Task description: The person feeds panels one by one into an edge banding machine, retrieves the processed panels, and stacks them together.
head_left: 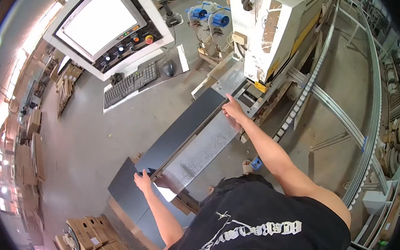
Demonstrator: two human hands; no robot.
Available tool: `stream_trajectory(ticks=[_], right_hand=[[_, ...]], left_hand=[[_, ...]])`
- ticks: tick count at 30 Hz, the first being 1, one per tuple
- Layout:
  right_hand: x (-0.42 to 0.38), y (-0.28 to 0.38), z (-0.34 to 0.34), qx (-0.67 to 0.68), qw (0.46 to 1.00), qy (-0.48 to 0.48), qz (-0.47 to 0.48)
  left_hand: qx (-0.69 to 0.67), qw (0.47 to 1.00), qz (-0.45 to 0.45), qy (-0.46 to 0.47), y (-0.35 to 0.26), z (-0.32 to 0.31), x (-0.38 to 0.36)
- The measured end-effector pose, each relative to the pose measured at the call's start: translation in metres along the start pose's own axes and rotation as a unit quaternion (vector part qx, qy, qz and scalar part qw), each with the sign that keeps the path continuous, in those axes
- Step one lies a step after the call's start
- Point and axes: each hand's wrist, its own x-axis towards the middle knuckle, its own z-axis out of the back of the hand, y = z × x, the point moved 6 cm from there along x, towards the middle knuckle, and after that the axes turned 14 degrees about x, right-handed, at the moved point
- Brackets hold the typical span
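Observation:
A long dark grey board [179, 127] lies at a slant in front of me, its near edge along a shiny metal bed [200, 153]. My left hand [143, 181] grips the board's near-left corner, with the fingers closed at its edge. At the other end, close to the machine, my right hand [232, 109] is closed on the board's edge with one finger pointing forward along it. The undersides of both grips are hidden.
A white edge-working machine [273, 39] stands ahead right, beside a curved roller track [316, 73]. A control screen [100, 22], keyboard [131, 85] and mouse [169, 68] are ahead left. More dark boards [133, 196] lie left, near stacked cartons [96, 241].

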Motion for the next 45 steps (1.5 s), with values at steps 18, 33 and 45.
stream_trajectory(ticks=[18, 33, 45], right_hand=[[-0.161, -0.054, 0.054, 0.05, 0.997, -0.054, 0.0], [-0.079, -0.032, 0.036, -0.038, 0.999, -0.032, -0.001], [-0.075, -0.034, 0.035, -0.085, 0.995, -0.05, 0.025]], left_hand=[[-0.127, 0.972, 0.13, 0.152, 0.11, 0.017, -0.081], [-0.036, 0.989, 0.033, 0.14, 0.09, -0.003, -0.087], [-0.02, 0.989, 0.051, 0.137, 0.078, 0.001, -0.086]])
